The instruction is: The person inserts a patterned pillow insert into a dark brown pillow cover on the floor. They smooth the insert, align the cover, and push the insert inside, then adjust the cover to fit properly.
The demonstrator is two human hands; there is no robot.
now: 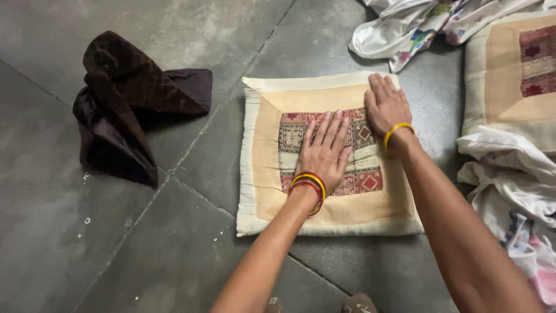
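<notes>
The fingers [330, 124] of the left hand [323, 152] lie flat and slightly spread, pressing palm-down on the patterned middle of a square cushion cover [324, 153]; they hold nothing. The right hand [385, 107] rests just beside it, fingers together and stretched flat over the cover's far right edge, also gripping nothing. Red and yellow bangles [310, 184] ring the left wrist, and a single yellow bangle [397, 132] rings the right.

The cushion cover lies flat on the floor [145, 232], near the middle of the view. It is a soft woven fabric: a cream outer border, slightly puckered along the left side, then a tan band, then a central panel of maroon, beige and gold brocade patches with diamond and floral motifs.

The floor is of large grey stone slabs, dull and mottled, with thin joints running diagonally. Well apart to the left sits a crumpled dark brown velvety cloth [124, 104], peaked and glossy. At the far right lies a second cushion cover [512, 75] of the same pattern, with rumpled white printed fabric [417, 23] above it and a white cloth heap [509, 185] below.
</notes>
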